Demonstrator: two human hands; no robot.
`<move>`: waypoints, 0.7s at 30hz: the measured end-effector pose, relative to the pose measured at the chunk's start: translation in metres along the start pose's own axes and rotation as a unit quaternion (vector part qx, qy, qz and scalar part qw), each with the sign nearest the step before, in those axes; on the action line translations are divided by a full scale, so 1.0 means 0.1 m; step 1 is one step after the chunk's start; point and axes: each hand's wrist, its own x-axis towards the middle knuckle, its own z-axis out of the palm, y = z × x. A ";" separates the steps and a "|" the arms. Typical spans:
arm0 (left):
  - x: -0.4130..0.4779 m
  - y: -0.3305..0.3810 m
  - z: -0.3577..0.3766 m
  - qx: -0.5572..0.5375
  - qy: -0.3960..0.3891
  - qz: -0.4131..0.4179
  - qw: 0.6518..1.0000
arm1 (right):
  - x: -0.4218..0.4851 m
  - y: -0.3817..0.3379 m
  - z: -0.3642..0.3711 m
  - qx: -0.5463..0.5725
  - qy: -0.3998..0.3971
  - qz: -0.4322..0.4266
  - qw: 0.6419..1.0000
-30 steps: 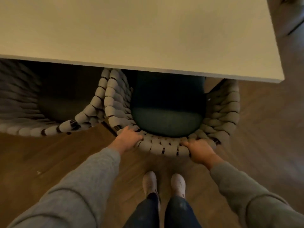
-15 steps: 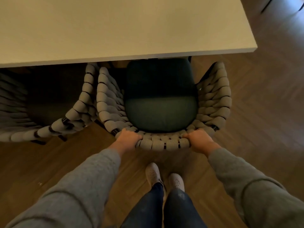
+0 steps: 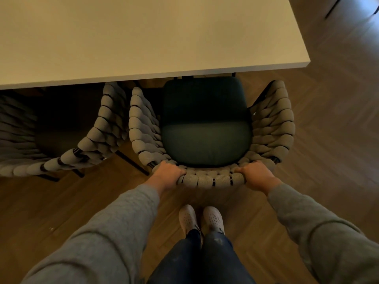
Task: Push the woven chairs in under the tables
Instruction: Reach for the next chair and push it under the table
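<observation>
Far left: second woven chair (image 3: 61, 160), grey rope weave, seat in shadow under the table (image 3: 143, 37) edge, its right arm just beside the next chair's left arm. Centre: woven chair (image 3: 211, 179) with dark green seat cushion (image 3: 207, 138), open front facing the table, backrest toward the person; only the cushion's front edge reaches the tabletop's edge. Left hand (image 3: 167, 175) curled over the backrest's top rail at its left end, fingers clamped on the weave. Right hand (image 3: 257, 175) clamped likewise at the right end. Pale shoes (image 3: 201, 219) on wood floor (image 3: 328, 140). No writing legible.
</observation>
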 end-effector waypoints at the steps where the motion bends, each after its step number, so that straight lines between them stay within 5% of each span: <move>1: 0.04 -0.01 -0.03 0.000 -0.001 -0.003 1.000 | 0.03 0.03 -0.02 -0.003 -0.002 0.000 1.000; 21: 0.53 -0.32 -0.18 0.036 0.011 -0.027 0.999 | 0.45 0.21 -0.42 -0.006 -0.023 -0.006 1.000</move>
